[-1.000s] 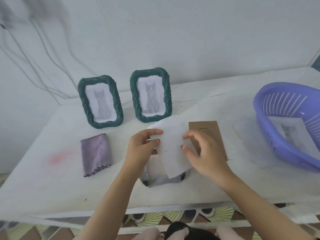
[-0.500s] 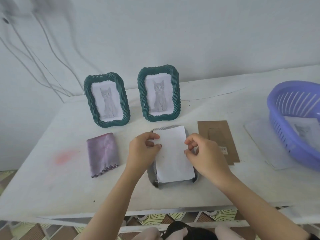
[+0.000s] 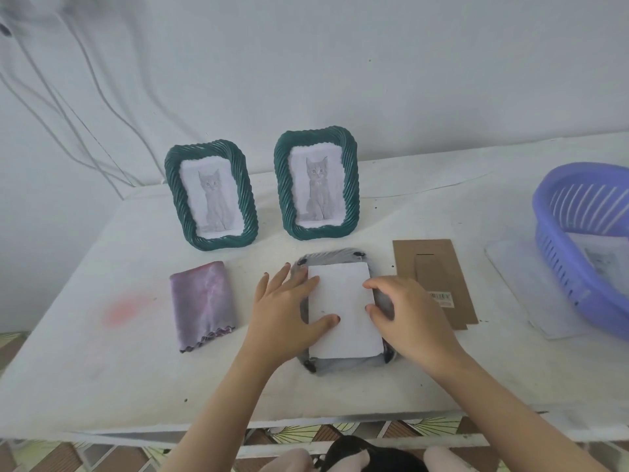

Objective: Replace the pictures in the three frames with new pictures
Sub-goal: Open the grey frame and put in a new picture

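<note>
Frame (image 3: 340, 364) face-down on white table (image 3: 102, 369) by white wall (image 3: 374, 80), picture (image 3: 343, 311) atop, left fingers (image 3: 306, 285) flat, right fingers (image 3: 379, 284) arched on it

Two teal rope-patterned frames (image 3: 211, 195), purple cloth (image 3: 202, 304), lavender basket (image 3: 578, 240).

White table (image 3: 102, 369), pink stain (image 3: 124, 308) toward its left. Back row: left green frame (image 3: 211, 195) and right green frame (image 3: 316, 189), upright, side by side. Front row, left to right: folded purple cloth (image 3: 202, 304), third frame (image 3: 335, 257) lying face down, brown backing board (image 3: 439, 267), clear sheet (image 3: 520, 284), purple basket (image 3: 561, 260) at the right edge.
</note>
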Action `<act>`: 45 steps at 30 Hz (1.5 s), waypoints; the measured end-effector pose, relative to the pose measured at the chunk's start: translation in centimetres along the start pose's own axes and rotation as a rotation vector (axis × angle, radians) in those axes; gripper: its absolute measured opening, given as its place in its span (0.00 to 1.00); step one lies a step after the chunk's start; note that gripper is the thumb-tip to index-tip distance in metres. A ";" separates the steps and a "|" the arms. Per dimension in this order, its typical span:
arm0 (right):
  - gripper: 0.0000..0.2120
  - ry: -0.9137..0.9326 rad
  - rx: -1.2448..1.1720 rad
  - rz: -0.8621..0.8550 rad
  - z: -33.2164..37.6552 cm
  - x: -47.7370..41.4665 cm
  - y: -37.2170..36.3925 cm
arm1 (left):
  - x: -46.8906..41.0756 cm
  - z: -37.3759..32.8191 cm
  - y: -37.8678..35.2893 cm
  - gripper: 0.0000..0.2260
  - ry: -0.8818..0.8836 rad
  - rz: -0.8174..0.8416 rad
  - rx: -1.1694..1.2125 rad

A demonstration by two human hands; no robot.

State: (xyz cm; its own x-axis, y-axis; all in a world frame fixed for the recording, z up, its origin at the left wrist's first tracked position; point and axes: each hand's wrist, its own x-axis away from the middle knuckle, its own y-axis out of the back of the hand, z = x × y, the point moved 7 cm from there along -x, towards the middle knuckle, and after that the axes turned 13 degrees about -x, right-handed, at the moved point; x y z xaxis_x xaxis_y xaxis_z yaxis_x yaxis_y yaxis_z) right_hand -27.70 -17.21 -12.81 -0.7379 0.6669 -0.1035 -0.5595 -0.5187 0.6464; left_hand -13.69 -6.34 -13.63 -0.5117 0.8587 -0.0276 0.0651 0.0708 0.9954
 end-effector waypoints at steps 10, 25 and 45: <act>0.15 0.028 -0.014 -0.009 -0.2 -0.2 -0.4 | 0.5 0.1 -0.1 0.39 0.046 -0.068 -0.026; 0.17 0.029 -0.079 -0.079 -0.3 -0.1 0.0 | 1.1 0.9 -0.1 0.21 0.086 -0.111 0.480; 0.20 0.035 -0.083 -0.110 -0.5 -0.2 -0.3 | -1.6 2.7 0.4 0.20 0.150 -0.175 0.513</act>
State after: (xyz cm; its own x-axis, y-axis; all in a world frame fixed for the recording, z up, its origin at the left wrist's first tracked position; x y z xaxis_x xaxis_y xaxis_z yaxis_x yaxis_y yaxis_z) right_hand -27.58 -17.43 -13.35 -0.6822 0.7038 -0.1981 -0.6663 -0.4869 0.5648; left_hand -10.55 -6.37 -13.40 -0.6659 0.7332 -0.1381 0.3571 0.4757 0.8039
